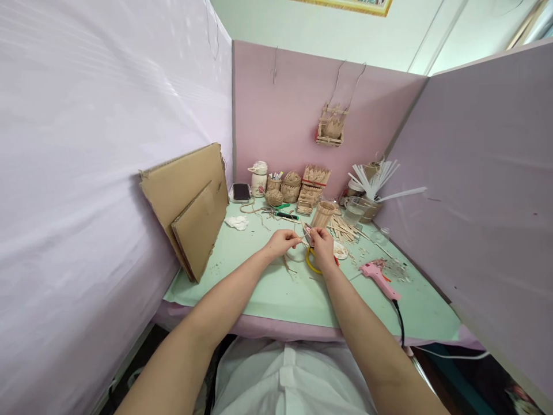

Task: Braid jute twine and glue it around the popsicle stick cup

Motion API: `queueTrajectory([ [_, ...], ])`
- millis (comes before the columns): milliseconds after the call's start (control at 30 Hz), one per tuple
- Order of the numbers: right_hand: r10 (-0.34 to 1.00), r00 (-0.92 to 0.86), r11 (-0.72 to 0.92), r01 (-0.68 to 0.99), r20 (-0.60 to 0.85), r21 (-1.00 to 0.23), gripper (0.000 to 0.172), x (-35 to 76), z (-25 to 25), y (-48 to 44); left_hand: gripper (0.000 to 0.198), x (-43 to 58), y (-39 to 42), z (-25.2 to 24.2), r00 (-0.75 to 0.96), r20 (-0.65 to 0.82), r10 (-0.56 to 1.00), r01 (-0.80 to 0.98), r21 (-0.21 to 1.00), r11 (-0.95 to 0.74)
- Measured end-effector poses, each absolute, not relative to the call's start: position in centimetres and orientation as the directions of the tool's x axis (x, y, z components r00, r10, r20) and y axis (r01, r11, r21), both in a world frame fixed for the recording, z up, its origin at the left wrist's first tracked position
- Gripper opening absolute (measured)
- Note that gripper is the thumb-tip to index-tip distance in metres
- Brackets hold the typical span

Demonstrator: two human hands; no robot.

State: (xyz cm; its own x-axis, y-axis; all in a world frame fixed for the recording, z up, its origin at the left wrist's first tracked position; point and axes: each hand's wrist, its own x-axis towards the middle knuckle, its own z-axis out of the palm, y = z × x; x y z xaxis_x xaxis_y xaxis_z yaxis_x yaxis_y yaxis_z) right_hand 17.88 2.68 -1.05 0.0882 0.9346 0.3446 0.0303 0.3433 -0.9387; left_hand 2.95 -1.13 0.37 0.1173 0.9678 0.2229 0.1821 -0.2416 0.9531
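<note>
Over the middle of the green tabletop, my left hand (282,243) is closed in a pinch on a thin strand of twine (303,238). Close beside it, my right hand (322,246) has its fingers pinched together at the strand's other side. A pale loop and some frayed brown ends (288,268) hang or lie below the hands. Partly hidden under my right hand are scissors with yellow handles (311,263). Just behind that hand stands a round holder made of craft sticks (324,214). The fingertips cover the exact grip.
A pink glue gun (380,279) lies at right, its cord running over the front edge. Loose craft sticks (343,229) and a clear cup (354,211) are behind. Pliers (286,215), a twine ball (273,198) and a bottle (258,179) stand farther back. Cardboard sheets (190,207) lean at left.
</note>
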Motion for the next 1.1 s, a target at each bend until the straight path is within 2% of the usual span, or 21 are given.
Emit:
queueTrajectory([
  [367, 0.967, 0.087, 0.254, -0.324, 0.239, -0.911, 0.026, 17.9, 0.3, 2.2, 0.03, 3.7, -1.5, 1.1, 0.091, 0.206, 0.974, 0.098, 0.972, -0.215],
  [500, 0.972, 0.027, 0.23, -0.313, 0.234, -0.921, 0.021, 18.0, 0.6, 2.1, 0.037, 3.2, -1.8, 1.4, 0.07, 0.155, 0.985, 0.047, 0.986, -0.159],
  [633, 0.967, -0.034, 0.227, -0.326, 0.251, -0.918, 0.019, 18.0, 0.7, 1.9, 0.045, 2.4, -1.8, 1.9, 0.131, 0.103, 0.986, -0.084, 0.992, -0.093],
  [800, 0.976, -0.066, 0.167, -0.399, 0.21, -0.902, 0.02, 18.0, 2.3, 1.3, 0.042, 2.1, -1.9, 2.6, 0.173, 0.074, 0.982, -0.172, 0.984, -0.044],
  [933, 0.985, -0.133, 0.056, -0.36, 0.111, -0.931, 0.027, 18.3, 3.8, 0.8, 0.04, 1.6, -2.2, 3.6, 0.281, 0.01, 0.96, -0.115, 0.993, 0.023],
  [1100, 0.973, -0.221, 0.0, -0.286, 0.066, -0.958, 0.029, 18.2, 4.7, 1.4, 0.037, 1.4, -2.7, 5.7, 0.385, -0.102, 0.917, 0.008, 0.994, 0.107],
])
